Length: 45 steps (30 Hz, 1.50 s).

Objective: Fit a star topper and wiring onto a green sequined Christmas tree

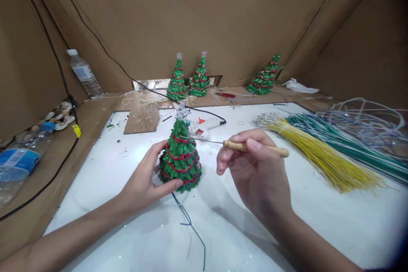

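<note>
A small green Christmas tree [181, 157] with red garlands and a pale star [181, 110] stands upright on the white board. My left hand [149, 174] grips its lower left side, thumb across the front near the base. Between the thumb and fingers of my right hand [255, 165] is a wooden-handled awl [270, 149]. Its thin metal shaft points left, the tip at the upper part of the tree; whether it goes into the tree I cannot tell. Dark green wires [188, 216] trail from the base toward me.
Yellow-wired bundles [325, 153] and green-wired bundles [350, 144] lie at right. A white glue gun [207, 125] and corrugated cardboard piece [142, 119] sit behind the tree. More trees [199, 78] stand at the back wall. Plastic bottles [84, 74] and a black cable [108, 53] are at left.
</note>
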Motion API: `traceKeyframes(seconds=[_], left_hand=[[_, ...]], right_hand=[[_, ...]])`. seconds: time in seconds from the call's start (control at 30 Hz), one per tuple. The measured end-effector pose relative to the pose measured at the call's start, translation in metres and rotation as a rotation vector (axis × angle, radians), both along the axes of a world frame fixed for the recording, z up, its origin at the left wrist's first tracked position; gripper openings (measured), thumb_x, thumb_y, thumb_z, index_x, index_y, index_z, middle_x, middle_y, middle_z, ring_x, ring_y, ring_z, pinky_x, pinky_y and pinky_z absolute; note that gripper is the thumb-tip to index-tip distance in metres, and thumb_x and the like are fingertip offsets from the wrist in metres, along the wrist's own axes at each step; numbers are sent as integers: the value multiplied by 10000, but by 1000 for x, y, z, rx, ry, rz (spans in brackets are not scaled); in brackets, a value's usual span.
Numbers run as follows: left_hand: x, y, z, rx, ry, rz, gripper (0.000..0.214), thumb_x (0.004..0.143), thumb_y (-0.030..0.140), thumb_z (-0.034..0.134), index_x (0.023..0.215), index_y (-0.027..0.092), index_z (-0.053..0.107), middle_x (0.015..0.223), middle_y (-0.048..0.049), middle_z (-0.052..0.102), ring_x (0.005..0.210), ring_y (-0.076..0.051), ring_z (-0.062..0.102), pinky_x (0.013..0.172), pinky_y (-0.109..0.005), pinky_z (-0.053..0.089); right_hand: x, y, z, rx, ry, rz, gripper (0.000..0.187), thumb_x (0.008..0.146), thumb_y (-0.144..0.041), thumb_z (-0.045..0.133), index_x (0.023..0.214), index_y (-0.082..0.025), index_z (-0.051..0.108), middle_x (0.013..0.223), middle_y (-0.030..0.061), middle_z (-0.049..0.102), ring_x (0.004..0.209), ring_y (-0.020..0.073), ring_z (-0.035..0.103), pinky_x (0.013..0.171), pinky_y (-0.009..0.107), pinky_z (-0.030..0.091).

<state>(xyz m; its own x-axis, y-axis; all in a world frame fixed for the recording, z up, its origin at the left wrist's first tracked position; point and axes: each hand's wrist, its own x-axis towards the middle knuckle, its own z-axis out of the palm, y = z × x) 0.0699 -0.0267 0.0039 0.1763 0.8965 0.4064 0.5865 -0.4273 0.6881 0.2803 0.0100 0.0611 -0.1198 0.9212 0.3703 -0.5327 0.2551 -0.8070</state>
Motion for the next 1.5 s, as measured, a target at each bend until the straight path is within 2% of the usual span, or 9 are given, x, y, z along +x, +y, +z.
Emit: traceKeyframes(seconds=[0.1, 0.17, 0.3, 0.43, 0.6, 0.8, 0.97, 1.2, 1.5], left_hand=[[-2, -1, 1, 109, -7, 32, 760, 806, 342, 720, 1436, 308, 296, 1411, -115, 447, 1286, -293, 464, 1075, -520, 417], [-3, -4, 3, 253, -56, 59, 721, 800, 289, 730, 1413, 284, 351, 1384, -122, 453, 1282, -291, 456, 1078, -512, 400], [-3, -10, 11, 503, -111, 47, 502, 802, 148, 712, 1256, 226, 512, 1172, -90, 539, 1121, -226, 537, 987, -404, 449], [0, -17, 19, 582, -31, 26, 371, 819, 53, 661, 1156, 162, 554, 1074, -78, 557, 1034, -180, 559, 907, -325, 474], [2, -20, 23, 615, 37, 1, 246, 825, 0, 630, 1031, 126, 581, 1025, -74, 568, 981, -160, 569, 835, -286, 485], [3, -20, 23, 626, 70, -17, 208, 821, -32, 600, 949, 131, 592, 1002, -80, 563, 952, -181, 568, 815, -330, 498], [1, -20, 24, 625, 81, 0, 205, 828, -16, 601, 930, 161, 588, 981, -74, 575, 928, -188, 570, 798, -360, 511], [0, -17, 22, 576, 66, 70, 200, 833, -5, 603, 895, 185, 585, 938, -55, 597, 881, -169, 594, 738, -315, 510], [1, -19, 26, 585, 68, 48, 181, 830, 32, 621, 929, 184, 604, 927, -57, 623, 878, -184, 612, 758, -345, 517]], right_hand=[[3, -1, 0, 13, 18, 64, 118, 781, -224, 592, 717, -224, 692, 541, -19, 663, 440, 116, 606, 395, 199, 504], [5, -3, 1, -2, 12, 99, 113, 764, -221, 598, 704, -217, 693, 527, -16, 657, 414, 108, 588, 386, 188, 490], [6, -7, 0, -69, -28, 177, 89, 713, -213, 612, 683, -191, 692, 511, -1, 646, 390, 110, 571, 365, 185, 466], [1, -8, -3, -132, -34, 238, 73, 699, -204, 620, 673, -180, 685, 507, -1, 637, 389, 110, 559, 343, 188, 452], [-3, -9, -8, -151, -74, 262, 77, 714, -225, 628, 680, -175, 675, 509, -6, 637, 383, 107, 550, 339, 192, 435], [-1, -9, -9, -154, -117, 259, 77, 721, -244, 626, 690, -182, 658, 499, -12, 633, 377, 105, 537, 338, 195, 423], [-2, -9, -9, -152, -126, 234, 75, 711, -235, 621, 681, -181, 663, 495, -8, 630, 379, 106, 538, 334, 192, 422], [-1, -9, 1, -158, -93, 203, 74, 677, -200, 601, 656, -177, 668, 475, -4, 610, 363, 103, 530, 334, 184, 412], [0, -9, -1, -127, -139, 158, 65, 651, -202, 595, 671, -184, 655, 510, -18, 594, 397, 104, 519, 333, 197, 410]])
